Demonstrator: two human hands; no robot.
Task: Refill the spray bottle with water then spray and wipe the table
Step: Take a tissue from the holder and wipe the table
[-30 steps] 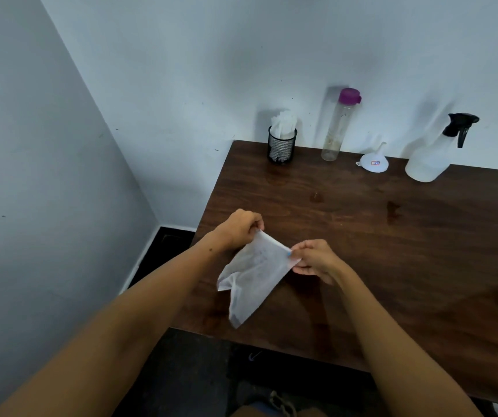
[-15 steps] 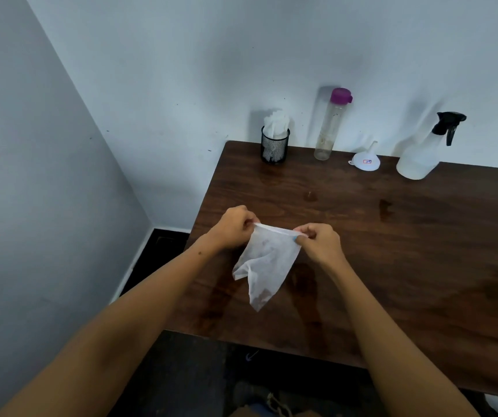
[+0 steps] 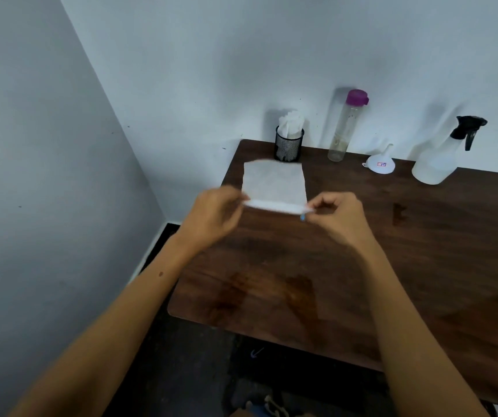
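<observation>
Since the earlier frame, the thin white paper wipe (image 3: pixel 275 185) has swung from hanging limp below the hands to flipping up and away, so its free half now stands above the held edge, toward 12 o'clock. The left hand (image 3: pixel 214 216) and the right hand (image 3: pixel 339 218) have drawn a little apart, pulling that near edge taut between them. Each hand pinches one end of the edge between curled fingers and thumb; the sheet hangs in the air above the dark brown wooden table (image 3: pixel 422 266), not yet laid on it.

The translucent white spray bottle with the black trigger head (image 3: pixel 440 155) stands at the back of the table at about 2 o'clock, head screwed on. Just to its left lies the small white plastic funnel (image 3: pixel 380 164), and farther toward 12 o'clock stands the tall clear bottle with the purple cap (image 3: pixel 345 127), which looks nearly empty. The black mesh cup of folded white wipes (image 3: pixel 289 142) sits just behind the lifted sheet.

Darker wet patches (image 3: pixel 272 293) show on the near wood around 6 o'clock. Refilling and spraying therefore appear done; the wiping seems to be what remains, with the sheet only being shaken open.
</observation>
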